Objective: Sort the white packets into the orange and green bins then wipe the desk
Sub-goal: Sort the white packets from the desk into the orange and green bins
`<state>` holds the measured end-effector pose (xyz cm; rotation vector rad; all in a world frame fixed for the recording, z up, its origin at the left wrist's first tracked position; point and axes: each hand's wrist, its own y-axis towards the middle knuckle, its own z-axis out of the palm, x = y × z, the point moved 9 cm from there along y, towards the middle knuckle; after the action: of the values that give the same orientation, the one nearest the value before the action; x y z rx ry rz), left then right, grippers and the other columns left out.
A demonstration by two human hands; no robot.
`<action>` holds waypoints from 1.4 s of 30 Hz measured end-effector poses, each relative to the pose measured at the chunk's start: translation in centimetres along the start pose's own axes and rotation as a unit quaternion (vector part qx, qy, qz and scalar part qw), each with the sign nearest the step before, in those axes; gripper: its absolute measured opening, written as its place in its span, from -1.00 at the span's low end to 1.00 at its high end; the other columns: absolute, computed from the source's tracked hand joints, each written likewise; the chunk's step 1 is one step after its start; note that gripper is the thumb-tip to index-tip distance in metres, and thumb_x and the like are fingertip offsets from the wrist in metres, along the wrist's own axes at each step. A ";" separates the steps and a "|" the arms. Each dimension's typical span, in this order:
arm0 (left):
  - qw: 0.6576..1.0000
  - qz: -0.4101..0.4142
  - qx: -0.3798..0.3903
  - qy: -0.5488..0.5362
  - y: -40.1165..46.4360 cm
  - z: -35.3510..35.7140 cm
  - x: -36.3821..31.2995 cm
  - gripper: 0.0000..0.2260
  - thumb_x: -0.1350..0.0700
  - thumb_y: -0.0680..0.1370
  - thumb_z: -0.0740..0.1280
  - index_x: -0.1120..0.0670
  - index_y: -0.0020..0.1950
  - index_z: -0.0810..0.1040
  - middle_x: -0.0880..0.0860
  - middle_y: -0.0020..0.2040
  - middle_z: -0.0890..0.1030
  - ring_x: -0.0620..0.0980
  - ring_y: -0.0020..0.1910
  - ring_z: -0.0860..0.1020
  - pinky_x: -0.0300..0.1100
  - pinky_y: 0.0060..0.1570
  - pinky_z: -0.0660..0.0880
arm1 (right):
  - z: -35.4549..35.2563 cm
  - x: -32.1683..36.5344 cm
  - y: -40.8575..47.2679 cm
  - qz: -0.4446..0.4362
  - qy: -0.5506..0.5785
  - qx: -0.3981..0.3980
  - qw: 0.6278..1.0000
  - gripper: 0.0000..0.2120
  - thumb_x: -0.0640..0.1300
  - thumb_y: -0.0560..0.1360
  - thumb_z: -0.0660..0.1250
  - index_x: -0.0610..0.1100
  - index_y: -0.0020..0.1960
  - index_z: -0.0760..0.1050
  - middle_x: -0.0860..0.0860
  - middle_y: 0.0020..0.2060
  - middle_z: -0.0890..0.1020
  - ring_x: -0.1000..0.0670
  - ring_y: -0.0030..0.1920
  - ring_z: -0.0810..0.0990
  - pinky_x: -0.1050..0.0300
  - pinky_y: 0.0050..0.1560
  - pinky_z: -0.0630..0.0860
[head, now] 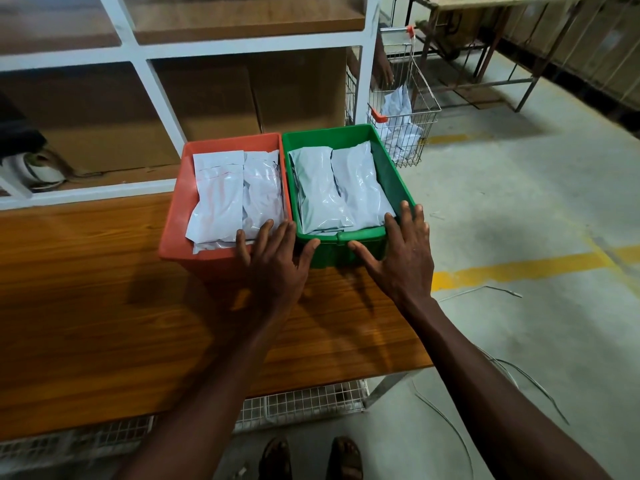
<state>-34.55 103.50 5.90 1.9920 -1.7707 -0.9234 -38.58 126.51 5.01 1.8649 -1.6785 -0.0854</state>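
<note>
**Packets Binned, Both Hands at the Rims**

White packets [235, 192] lay in the orange bin [173, 233] and more in the green bin [391, 174], the two bins touching side by side on the wooden desk [104, 306]. The left hand [273, 261] rested spread-fingered on the orange bin's near rim. The right hand [405, 251], fingers straight, lay over the green bin's near corner. Behind stood a wire basket [412, 133] holding further packets.

My bare arms and sandalled feet
No sleeves on either forearm; dark open sandals [310, 459] on both feet; no rings or watch.
</note>
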 end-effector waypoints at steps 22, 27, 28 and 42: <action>0.999 -0.019 -0.030 0.036 -0.5 -5.7 8.6 -0.38 -0.37 0.56 0.16 0.05 0.38 0.54 0.03 0.40 0.53 0.10 0.48 0.35 0.23 0.48 -0.02 | 1.7 12.3 -0.7 -0.149 -0.022 -0.008 0.989 -0.21 0.49 0.52 0.10 -0.09 0.48 0.39 -0.21 0.54 0.30 -0.23 0.59 0.13 -0.36 0.52 0.07; 0.997 -0.043 0.037 0.049 -0.1 -5.5 13.6 -0.30 -0.46 0.49 0.13 -0.02 0.41 0.51 0.02 0.50 0.40 0.14 0.55 0.22 0.41 0.45 -0.05 | 3.3 15.9 -0.6 -0.173 -0.039 -0.022 0.984 -0.22 0.47 0.52 0.13 -0.11 0.46 0.41 -0.23 0.51 0.34 -0.25 0.57 0.19 -0.35 0.52 0.03; 0.997 -0.043 0.050 0.046 0.1 -5.4 14.1 -0.29 -0.49 0.49 0.09 -0.03 0.41 0.51 0.02 0.51 0.39 0.14 0.56 0.21 0.43 0.44 -0.06 | 3.5 16.5 -0.8 -0.175 -0.046 -0.033 0.983 -0.23 0.46 0.52 0.14 -0.12 0.45 0.43 -0.22 0.50 0.36 -0.24 0.56 0.21 -0.35 0.52 0.04; 0.995 -0.019 0.041 -0.086 0.3 -3.8 15.2 -0.39 -0.45 0.49 0.17 0.03 0.08 0.68 0.06 0.35 0.56 0.17 0.48 0.31 0.25 0.46 0.17 | 4.9 17.2 -2.0 -0.126 -0.100 -0.024 0.987 -0.14 0.53 0.49 0.07 -0.15 0.40 0.48 -0.15 0.44 0.47 -0.18 0.54 0.29 -0.23 0.51 0.17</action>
<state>-31.97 88.05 5.02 2.0583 -1.8965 -1.0785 -35.72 108.79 6.13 2.0800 -1.5424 -0.4260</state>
